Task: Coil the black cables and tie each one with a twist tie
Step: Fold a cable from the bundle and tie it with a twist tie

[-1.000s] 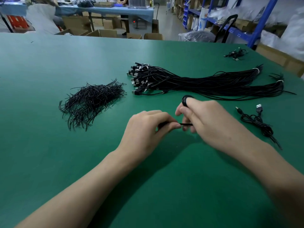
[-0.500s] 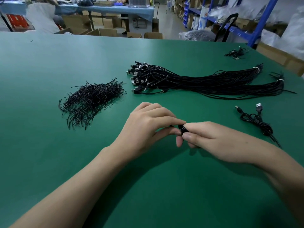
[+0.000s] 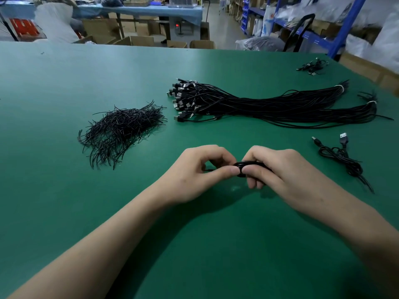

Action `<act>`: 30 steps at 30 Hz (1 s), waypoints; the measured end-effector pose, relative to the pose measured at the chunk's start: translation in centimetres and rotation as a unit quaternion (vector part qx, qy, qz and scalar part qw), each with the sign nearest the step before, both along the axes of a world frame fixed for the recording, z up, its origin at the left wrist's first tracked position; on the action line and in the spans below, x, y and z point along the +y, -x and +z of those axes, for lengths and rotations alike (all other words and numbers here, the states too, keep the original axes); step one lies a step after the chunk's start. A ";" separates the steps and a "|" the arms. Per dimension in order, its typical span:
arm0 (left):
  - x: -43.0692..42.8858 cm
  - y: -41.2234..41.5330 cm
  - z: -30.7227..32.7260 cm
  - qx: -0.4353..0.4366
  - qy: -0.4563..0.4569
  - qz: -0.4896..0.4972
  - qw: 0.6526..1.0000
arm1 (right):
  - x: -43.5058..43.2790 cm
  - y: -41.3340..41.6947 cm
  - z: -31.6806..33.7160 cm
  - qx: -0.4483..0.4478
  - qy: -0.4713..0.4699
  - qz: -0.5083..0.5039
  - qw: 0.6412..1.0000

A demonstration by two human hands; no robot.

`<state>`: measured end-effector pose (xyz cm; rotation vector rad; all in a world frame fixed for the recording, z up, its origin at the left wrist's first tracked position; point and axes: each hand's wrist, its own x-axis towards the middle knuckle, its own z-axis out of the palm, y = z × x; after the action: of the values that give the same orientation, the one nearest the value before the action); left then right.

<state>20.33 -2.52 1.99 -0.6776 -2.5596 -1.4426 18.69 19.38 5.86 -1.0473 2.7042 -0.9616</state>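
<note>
Coiled black cable [image 3: 248,164] above the green table [image 3: 216,244], gripped by the right hand [image 3: 280,171], fingers curled round it; the left hand [image 3: 198,171] pinches its nine-o'clock edge. Twist ties [image 3: 123,128] heaped at ten o'clock of the hands; cable bundle [image 3: 269,106] at one o'clock.

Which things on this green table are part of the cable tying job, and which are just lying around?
Job: coiled cable, gripped by left hand and right hand; twist tie pile; loose cable bundle; laid-aside cable.
Lying about: cardboard boxes; blue shelving.
</note>
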 end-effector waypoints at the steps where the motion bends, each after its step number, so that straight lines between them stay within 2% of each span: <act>1: 0.0 0.0 0.0 -0.047 -0.023 -0.019 0.998 | 0.0 -0.1 -0.1 0.017 -0.008 0.004 1.000; 3: -0.2 -0.1 -0.1 -0.105 -0.048 -0.049 0.992 | 0.1 -0.3 -0.2 0.054 -0.032 0.013 0.998; 7: -0.2 -0.2 -0.3 -0.129 -0.044 -0.081 0.987 | 0.2 -0.3 -0.3 0.106 -0.094 0.043 0.989; 11: 0.1 -0.4 -0.4 -0.154 -0.032 -0.098 0.983 | 0.4 -0.2 -0.4 0.063 -0.095 0.064 0.991; 15: 0.2 -0.7 -0.7 -0.226 -0.073 -0.133 0.962 | 0.5 0.0 -0.4 0.000 -0.087 0.077 0.993; 21: 0.7 -0.9 -0.6 -0.259 -0.097 -0.165 0.947 | 0.8 0.6 0.9 -0.035 -0.123 0.124 0.984; 24: 0.8 -1.0 -0.4 -0.256 -0.124 -0.175 0.942 | 0.9 0.8 1.6 -0.058 -0.073 0.144 0.985; 26: 1.0 -0.9 -0.2 -0.240 -0.144 -0.165 0.946 | 1.0 1.0 2.1 -0.045 -0.005 0.122 0.992; 28: 1.2 -0.9 0.0 -0.221 -0.166 -0.137 0.951 | 1.1 1.3 2.3 0.039 0.059 0.073 0.995; 30: 1.2 -0.7 -0.1 -0.187 -0.180 -0.076 0.963 | 1.3 1.2 1.7 0.161 0.120 -0.025 0.979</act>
<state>21.06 -1.29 1.89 -0.6024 -2.4208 -2.2035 17.48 20.71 7.58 -1.2840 2.9355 -1.2528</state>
